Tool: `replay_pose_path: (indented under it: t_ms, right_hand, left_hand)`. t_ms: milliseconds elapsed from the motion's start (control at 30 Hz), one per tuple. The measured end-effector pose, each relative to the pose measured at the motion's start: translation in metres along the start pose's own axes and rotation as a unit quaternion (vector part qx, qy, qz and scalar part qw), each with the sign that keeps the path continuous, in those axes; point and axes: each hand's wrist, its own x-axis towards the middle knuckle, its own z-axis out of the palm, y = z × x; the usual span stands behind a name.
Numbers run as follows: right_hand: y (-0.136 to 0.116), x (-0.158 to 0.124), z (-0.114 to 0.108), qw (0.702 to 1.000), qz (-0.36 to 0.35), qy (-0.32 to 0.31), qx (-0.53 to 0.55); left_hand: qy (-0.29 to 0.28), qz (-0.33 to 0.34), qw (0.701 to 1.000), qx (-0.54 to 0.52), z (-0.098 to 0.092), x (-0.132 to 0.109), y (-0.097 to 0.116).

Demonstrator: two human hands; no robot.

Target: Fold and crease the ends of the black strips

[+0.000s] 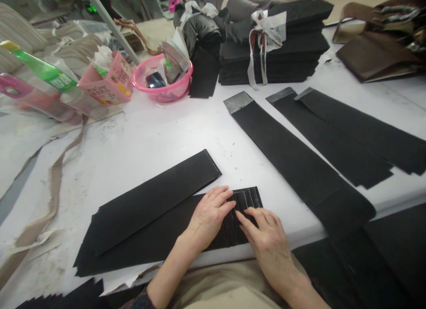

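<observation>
A stack of flat black strips (159, 238), which look like fabric, lies near the table's front edge. Its right end carries several pale parallel lines, like narrow folds (251, 196). My left hand (211, 213) lies on the strip just left of these lines, fingers stretched and pressing down. Close beside it, my right hand (268, 231) has bent fingers, with thumb and index finger close together at one of the folds. The exact grip under the fingertips is partly hidden. Another black strip (159, 193) rests at an angle over the stack's left part.
Long black strips (293, 153) lie to the right, one drooping over the table edge. At the back are a tied black bundle (273, 60), a pink basin (163, 87) with small items, a pink box (109, 85), and brown pieces (379, 56). A brown band (56, 184) runs along the left.
</observation>
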Motion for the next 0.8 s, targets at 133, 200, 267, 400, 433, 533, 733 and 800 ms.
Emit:
replay_pose_path:
  t_ms: [133, 200, 267, 400, 433, 533, 733, 800]
  right_hand:
    - [0.004, 0.007, 0.003, 0.999, -0.012, -0.022, -0.049]
    - [0.005, 0.011, 0.004, 0.998, -0.022, -0.023, -0.058]
    - [0.005, 0.012, 0.004, 0.998, -0.028, -0.018, -0.053]
    - [0.005, 0.010, 0.006, 0.999, -0.032, -0.006, -0.043]
    - [0.004, 0.008, 0.006, 0.998, -0.034, -0.004, -0.044]
    - [0.000, 0.003, 0.004, 0.998, -0.040, -0.001, -0.048]
    - [-0.008, -0.009, -0.003, 0.999, -0.036, 0.004, -0.036]
    - [-0.009, -0.015, -0.005, 0.999, -0.039, -0.001, -0.035]
  left_hand:
    - [-0.031, 0.032, 0.998, 0.052, 0.000, -0.001, -0.002]
    - [-0.036, 0.041, 0.996, 0.065, 0.000, -0.002, -0.002]
    - [-0.034, 0.043, 0.996, 0.072, 0.000, -0.003, -0.001]
    - [-0.027, 0.026, 0.996, 0.076, 0.002, -0.004, 0.000]
    - [-0.027, 0.024, 0.997, 0.075, 0.003, -0.004, 0.000]
    - [-0.028, 0.018, 0.997, 0.074, 0.004, -0.004, 0.000]
    - [-0.034, 0.009, 0.997, 0.067, 0.006, -0.004, 0.000]
    - [-0.032, 0.009, 0.997, 0.065, 0.007, -0.004, 0.000]
